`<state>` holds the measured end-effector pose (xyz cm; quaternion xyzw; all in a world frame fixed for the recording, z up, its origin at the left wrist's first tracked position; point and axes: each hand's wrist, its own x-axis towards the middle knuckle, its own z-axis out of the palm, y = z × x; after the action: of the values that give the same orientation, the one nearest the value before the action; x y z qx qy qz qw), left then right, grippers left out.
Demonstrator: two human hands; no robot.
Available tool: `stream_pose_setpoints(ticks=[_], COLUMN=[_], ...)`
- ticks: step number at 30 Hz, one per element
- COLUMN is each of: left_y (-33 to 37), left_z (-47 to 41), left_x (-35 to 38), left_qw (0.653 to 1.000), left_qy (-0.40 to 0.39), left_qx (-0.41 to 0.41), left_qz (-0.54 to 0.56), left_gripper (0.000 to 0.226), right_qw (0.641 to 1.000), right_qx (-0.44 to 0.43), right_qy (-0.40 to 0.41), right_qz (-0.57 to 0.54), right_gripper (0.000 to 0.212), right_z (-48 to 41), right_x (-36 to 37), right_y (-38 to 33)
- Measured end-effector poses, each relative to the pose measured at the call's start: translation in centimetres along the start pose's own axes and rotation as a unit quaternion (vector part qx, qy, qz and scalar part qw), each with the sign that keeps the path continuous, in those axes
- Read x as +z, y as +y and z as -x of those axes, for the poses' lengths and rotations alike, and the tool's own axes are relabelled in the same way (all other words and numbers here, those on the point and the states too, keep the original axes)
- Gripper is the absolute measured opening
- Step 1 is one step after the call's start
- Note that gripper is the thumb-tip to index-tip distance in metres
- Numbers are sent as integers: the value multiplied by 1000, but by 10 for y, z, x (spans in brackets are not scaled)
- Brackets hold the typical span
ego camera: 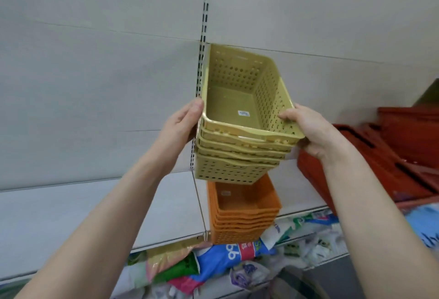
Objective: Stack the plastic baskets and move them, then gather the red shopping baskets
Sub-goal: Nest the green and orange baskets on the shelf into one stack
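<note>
A nested stack of yellow perforated baskets [240,132] is held up above the orange basket stack [242,213] on the shelf [71,215]. Left hand [178,125] and right hand [308,130] each have a closed grip on its rims. Red shopping baskets [384,156] lie at 3 o'clock; printed bags [225,258] at 6, their writing unreadable.

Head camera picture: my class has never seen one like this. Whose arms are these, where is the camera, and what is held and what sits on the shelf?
The camera is worn on a person's head, looking forward and down, so the bare arms are the wearer's own. The left hand and right hand grip a nested stack of yellow-green baskets by its sides, lifted above a stack of orange baskets standing on the pale shelf. Red shopping baskets lie on the shelf to the right. Packaged goods crowd the shelf below.
</note>
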<state>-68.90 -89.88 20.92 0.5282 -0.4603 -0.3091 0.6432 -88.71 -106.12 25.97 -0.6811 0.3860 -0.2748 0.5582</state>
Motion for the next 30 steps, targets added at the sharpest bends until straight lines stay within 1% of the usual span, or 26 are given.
stream_pose_setpoints(ticks=[2,5,6,10,11,13,14,16,17,18,21,22,23,24,25,27,30], left_y=[-11,-34,-43,-57,-58,-59,-59,-65,-69,-73,-86,-92,-97,-100,-105,-113,-113], left_z=[-3,2,5,6,3,-1,-3,-5,-5,-4,1,5,9,13,14,12,7], left_x=[15,30,33,39,41,45,47,51,53,55,57,58,58,59,58,59,61], left_qw=[1000,999,998,998,997,997,997,996,996,995,992,991,989,985,982,976,972], left_qy=[-9,-26,-29,-25,-28,-32,-35,-39,-38,-37,-19,-18,-16,-15,-16,-30,-35], left_qx=[-16,-40,-49,-63,-67,-71,-69,-72,-77,-85,-120,-125,-142,-163,-187,-216,-230], left_qz=[9,14,15,3,4,5,-2,-22,-29,-35,-44,-46,-47,-48,-35,-2,16], left_gripper=[56,43,43,67,67,55,57,77,84,85,76,69,61,55,60,63,55], right_qw=[1000,998,998,995,993,992,992,992,992,992,984,980,979,979,981,984,986], right_qx=[13,35,45,102,112,121,121,121,123,127,151,159,163,164,163,164,161], right_qy=[8,3,3,21,24,27,26,22,19,15,-7,-14,-19,-21,-17,0,-2], right_qz=[14,45,44,-10,-18,-23,-23,-12,-2,11,93,116,125,121,106,63,52], right_gripper=[31,26,25,26,28,29,29,30,30,28,20,23,30,39,43,46,47], right_z=[-1,-3,-6,-16,-19,-24,-27,-32,-34,-36,-37,-36,-36,-35,-35,-35,-38], right_x=[-16,-27,-29,-37,-39,-44,-47,-53,-55,-56,-41,-34,-28,-22,-18,-15,-15], right_y=[12,35,45,72,76,80,80,78,77,77,88,96,105,112,118,124,128])
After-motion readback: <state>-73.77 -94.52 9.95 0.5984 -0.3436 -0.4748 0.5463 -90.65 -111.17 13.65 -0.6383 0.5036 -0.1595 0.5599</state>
